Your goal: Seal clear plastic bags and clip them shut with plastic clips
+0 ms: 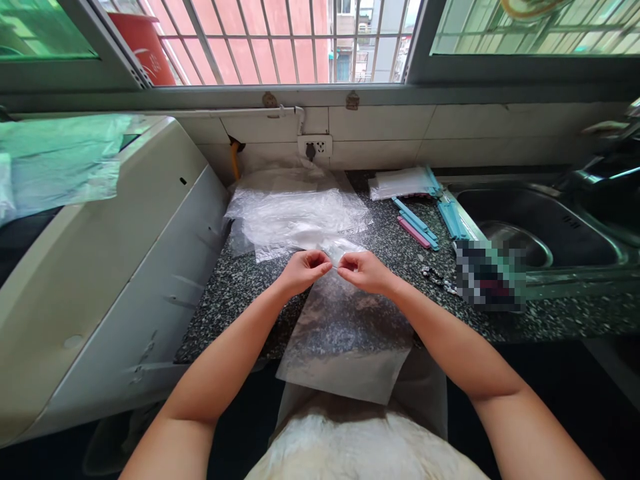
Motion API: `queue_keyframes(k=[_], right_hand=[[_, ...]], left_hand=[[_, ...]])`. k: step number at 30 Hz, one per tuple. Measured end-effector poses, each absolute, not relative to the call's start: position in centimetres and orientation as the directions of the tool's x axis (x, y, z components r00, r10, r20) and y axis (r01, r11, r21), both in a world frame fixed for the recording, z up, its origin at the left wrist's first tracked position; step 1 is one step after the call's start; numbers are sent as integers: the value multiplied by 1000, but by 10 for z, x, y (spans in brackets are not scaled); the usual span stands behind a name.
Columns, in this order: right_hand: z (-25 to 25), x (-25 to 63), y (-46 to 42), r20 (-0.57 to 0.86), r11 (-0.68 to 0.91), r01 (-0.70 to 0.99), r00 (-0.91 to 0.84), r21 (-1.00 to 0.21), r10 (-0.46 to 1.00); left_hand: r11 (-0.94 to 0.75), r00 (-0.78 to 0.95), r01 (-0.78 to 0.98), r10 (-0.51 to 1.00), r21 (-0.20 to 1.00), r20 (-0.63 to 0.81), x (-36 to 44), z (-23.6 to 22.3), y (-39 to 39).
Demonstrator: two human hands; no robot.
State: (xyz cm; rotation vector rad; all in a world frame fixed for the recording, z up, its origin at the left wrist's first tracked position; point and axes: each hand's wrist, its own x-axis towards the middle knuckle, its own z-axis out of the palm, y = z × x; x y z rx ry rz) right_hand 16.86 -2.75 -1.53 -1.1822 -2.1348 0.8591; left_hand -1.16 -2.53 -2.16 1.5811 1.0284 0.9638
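The step in hand seemed to be a fine work on the edge or neck of one clear plastic bag; the left hand and the right hand stood near each other above the surface, each with thumb and forefinger pinched on the thin plastic; whether this plastic was folded, twisted or only being pulled apart, I could not tell. The bag was hanging from the fingers toward the person, and its lower end went beyond the front edge of the surface; just behind the hands lay a loose pile of clear plastic. The next move, in my judgement, called for a light, even pinch of both hands, because such film slips easily; the blue strips and the pink strip lay to the right, untouched by the hands.
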Motion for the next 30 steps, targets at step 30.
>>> queue_keyframes(k=[30], right_hand=[[-14, 174, -25, 182, 419, 505, -453, -755, 873]], left_hand=[[-139, 289, 132, 953, 982, 96, -16, -16, -23]])
